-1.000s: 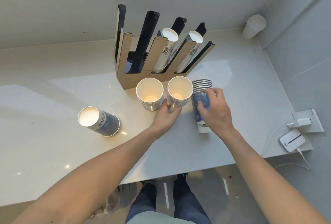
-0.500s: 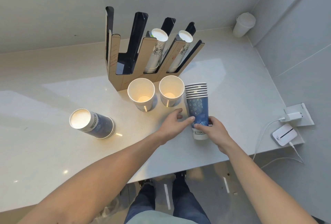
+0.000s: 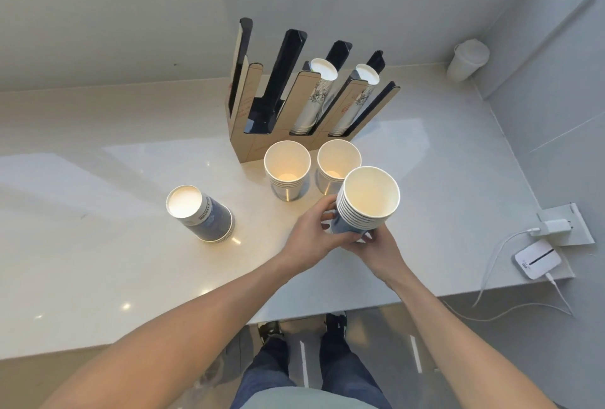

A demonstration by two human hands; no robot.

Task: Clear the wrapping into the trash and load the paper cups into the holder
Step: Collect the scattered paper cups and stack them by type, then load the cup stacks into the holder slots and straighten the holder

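Both hands hold a stack of blue paper cups [image 3: 366,204] off the counter, mouth tilted up toward me. My left hand [image 3: 314,235] wraps its left side and my right hand [image 3: 376,246] grips its base from below. Behind it two upright cup stacks, one left [image 3: 287,170] and one right [image 3: 337,163], stand on the counter in front of the cardboard cup holder [image 3: 288,104]. The holder's two right slots carry cup stacks [image 3: 319,94]; its left slots look empty. Another blue cup stack [image 3: 201,213] stands upside down to the left.
A white lidded cup [image 3: 467,60] stands in the far right corner. A white charger and socket plate [image 3: 556,227] and a small white device [image 3: 537,259] with cables lie at the counter's right edge. The counter's front edge [image 3: 294,317] is close to my legs.
The blue stack lay on its side on the counter under my right hand; now both hands have lifted it and turned its mouth upward. My left hand left the upright stacks.
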